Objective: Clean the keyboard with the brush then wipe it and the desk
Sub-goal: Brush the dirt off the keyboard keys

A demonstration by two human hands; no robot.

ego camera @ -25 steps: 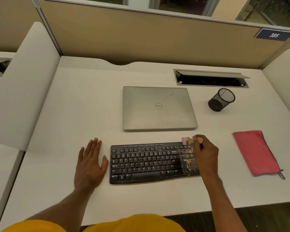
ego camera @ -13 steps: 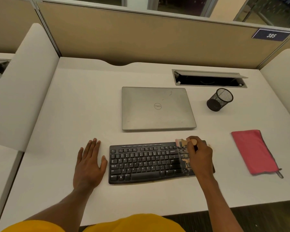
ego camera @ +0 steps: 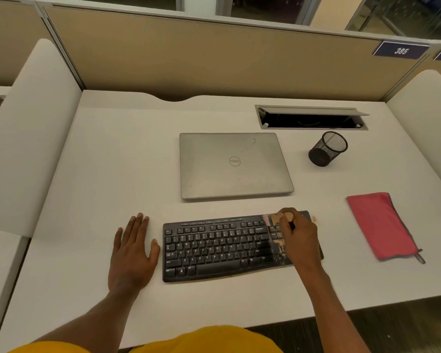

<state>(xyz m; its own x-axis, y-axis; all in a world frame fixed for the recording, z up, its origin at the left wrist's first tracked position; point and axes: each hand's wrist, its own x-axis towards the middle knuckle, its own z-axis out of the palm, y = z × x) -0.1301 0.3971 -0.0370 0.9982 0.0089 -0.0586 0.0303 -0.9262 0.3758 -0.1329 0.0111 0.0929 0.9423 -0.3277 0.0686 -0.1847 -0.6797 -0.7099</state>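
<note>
A black keyboard (ego camera: pixel 214 248) lies on the white desk (ego camera: pixel 112 161) in front of me. Brownish dust covers its number pad on the right. My right hand (ego camera: pixel 299 240) grips a small brush (ego camera: pixel 278 218) with a wooden handle and pale bristles over the keyboard's top right corner. The bristles touch the keys there. My left hand (ego camera: pixel 131 253) rests flat on the desk just left of the keyboard, fingers straight. A red cloth (ego camera: pixel 381 225) lies folded on the desk to the right.
A closed silver laptop (ego camera: pixel 234 165) sits behind the keyboard. A black mesh pen cup (ego camera: pixel 327 149) stands to its right, in front of an open cable hatch (ego camera: pixel 311 118). White side dividers and a tan back partition enclose the desk.
My right hand has moved the brush leftward along the keyboard's top edge. My left hand has stayed flat on the desk.
</note>
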